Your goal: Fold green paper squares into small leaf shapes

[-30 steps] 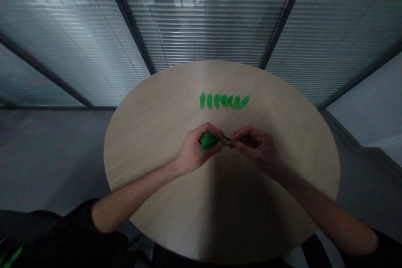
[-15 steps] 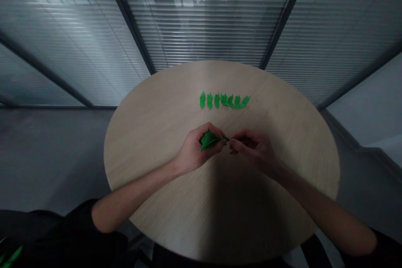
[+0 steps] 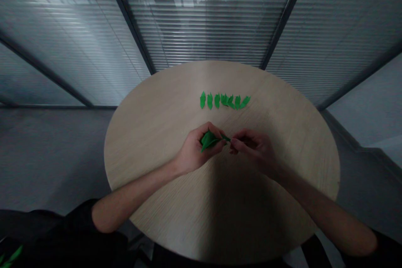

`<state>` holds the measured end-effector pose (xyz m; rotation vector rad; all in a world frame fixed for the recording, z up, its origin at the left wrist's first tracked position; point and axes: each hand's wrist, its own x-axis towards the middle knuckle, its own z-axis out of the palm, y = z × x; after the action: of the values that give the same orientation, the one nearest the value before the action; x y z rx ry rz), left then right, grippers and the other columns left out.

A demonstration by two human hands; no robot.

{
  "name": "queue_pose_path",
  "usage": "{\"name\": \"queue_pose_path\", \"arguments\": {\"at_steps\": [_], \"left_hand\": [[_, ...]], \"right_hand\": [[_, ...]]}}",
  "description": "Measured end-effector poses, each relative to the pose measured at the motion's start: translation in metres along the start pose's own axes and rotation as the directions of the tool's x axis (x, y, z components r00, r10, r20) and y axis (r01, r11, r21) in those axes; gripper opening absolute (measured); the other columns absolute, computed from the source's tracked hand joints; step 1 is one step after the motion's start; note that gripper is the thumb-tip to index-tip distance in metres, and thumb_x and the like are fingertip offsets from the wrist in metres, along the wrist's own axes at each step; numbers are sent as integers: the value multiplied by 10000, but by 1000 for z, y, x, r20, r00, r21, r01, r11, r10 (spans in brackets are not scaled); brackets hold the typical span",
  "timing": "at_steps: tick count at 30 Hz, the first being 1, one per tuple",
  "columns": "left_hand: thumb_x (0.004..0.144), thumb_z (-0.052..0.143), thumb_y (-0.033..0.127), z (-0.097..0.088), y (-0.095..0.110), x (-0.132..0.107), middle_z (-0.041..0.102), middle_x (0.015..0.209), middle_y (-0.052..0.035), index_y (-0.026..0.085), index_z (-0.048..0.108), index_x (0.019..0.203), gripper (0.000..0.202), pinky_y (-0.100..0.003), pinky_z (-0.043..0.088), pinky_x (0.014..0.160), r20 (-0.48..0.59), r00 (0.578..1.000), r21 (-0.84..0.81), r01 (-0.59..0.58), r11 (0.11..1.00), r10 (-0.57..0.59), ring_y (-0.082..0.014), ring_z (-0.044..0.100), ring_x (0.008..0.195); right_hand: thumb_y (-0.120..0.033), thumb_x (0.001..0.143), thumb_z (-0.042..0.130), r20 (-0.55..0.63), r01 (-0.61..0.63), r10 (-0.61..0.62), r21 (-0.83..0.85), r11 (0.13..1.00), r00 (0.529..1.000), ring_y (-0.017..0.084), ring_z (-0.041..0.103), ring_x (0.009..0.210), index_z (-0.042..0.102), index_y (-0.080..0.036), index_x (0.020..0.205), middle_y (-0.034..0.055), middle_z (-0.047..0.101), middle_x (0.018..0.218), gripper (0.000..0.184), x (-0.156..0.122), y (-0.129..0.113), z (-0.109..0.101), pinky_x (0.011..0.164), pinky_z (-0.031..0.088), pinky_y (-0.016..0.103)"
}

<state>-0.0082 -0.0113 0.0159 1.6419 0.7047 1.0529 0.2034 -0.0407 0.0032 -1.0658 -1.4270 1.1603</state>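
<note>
Left fingers grasp a pointed green leaf-like piece, right fingers pinch its tip; overly hard pulling could tear it.

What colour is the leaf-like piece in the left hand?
Green; the leaf-like piece in the left hand shows best in the head view.

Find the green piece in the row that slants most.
The rightmost piece: its far tip leans clearly to the right, while the others in the row point more nearly straight up the picture.
</note>
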Motion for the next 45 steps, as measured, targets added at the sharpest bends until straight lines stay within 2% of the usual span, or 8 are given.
{"name": "queue_pose_path", "arguments": {"at_steps": [5, 10, 14, 22, 27, 33, 38, 45], "left_hand": [[888, 762, 203, 0, -1, 1, 755, 978, -73, 176, 610, 896, 154, -263, 545, 708, -17, 1000, 17, -3, 1000, 3, -144, 683, 797], [892, 756, 197, -1, -1, 1, 758, 984, -73, 174, 606, 899, 152, -261, 548, 729, -3, 1000, 24, -21, 999, 21, -142, 686, 815], [891, 754, 201, 0, -1, 1, 759, 984, -76, 176, 603, 900, 154, -263, 551, 725, 4, 1000, 23, -17, 1000, 17, -143, 681, 810], [918, 730, 192, 1, -2, 0, 761, 1009, -90, 179, 579, 897, 154, -281, 563, 737, 14, 999, 10, -49, 999, 49, -155, 693, 832], [919, 724, 186, 0, -4, 0, 754, 1022, -90, 176, 578, 893, 149, -275, 561, 733, 15, 998, 33, -55, 998, 54, -151, 693, 838], [909, 720, 189, 0, -4, 0, 751, 986, -72, 177, 597, 899, 124, -265, 535, 714, 1, 999, 81, -46, 996, 46, -136, 664, 801], [918, 716, 207, 1, -5, -1, 756, 990, -72, 183, 587, 910, 132, -283, 537, 738, 0, 999, 94, -41, 995, 41, -143, 669, 813], [932, 700, 215, 2, -4, 0, 745, 993, -81, 192, 532, 880, 177, -291, 549, 724, -25, 999, 30, -43, 999, 43, -149, 673, 817]], "right_hand": [[-420, 887, 797, 32, 25, -26, 20, 999, 999, 157, 748, 690, 763, -213, 947, 28, 778, 812, 218, -3, 0, -3, 663, 633, 279], [-366, 855, 824, 9, 62, -62, -16, 998, 998, 146, 735, 690, 772, -210, 918, 21, 773, 806, 176, -3, -3, -2, 648, 606, 255], [-412, 861, 827, -14, 68, -69, -57, 996, 998, 146, 723, 647, 776, -204, 864, 22, 767, 753, 215, -1, -4, 0, 624, 607, 258], [-513, 871, 817, -37, 39, -40, -30, 999, 999, 150, 730, 607, 759, -191, 838, 31, 758, 700, 329, -1, -2, 1, 592, 620, 254], [-478, 885, 799, -26, 32, -32, -32, 999, 999, 139, 719, 597, 733, -188, 840, 21, 743, 690, 301, -1, -2, 2, 590, 614, 239], [-394, 878, 792, 0, 101, -101, -130, 986, 995, 136, 706, 619, 740, -197, 855, 16, 749, 737, 206, -1, -6, 3, 598, 597, 243], [-405, 885, 786, -18, 84, -86, -107, 991, 996, 133, 693, 574, 738, -192, 812, 8, 722, 672, 230, 0, -4, 4, 564, 588, 234], [-428, 912, 771, -25, 62, -64, -77, 995, 998, 131, 702, 582, 716, -194, 821, 7, 719, 673, 257, -1, -2, 3, 575, 590, 229]]}}
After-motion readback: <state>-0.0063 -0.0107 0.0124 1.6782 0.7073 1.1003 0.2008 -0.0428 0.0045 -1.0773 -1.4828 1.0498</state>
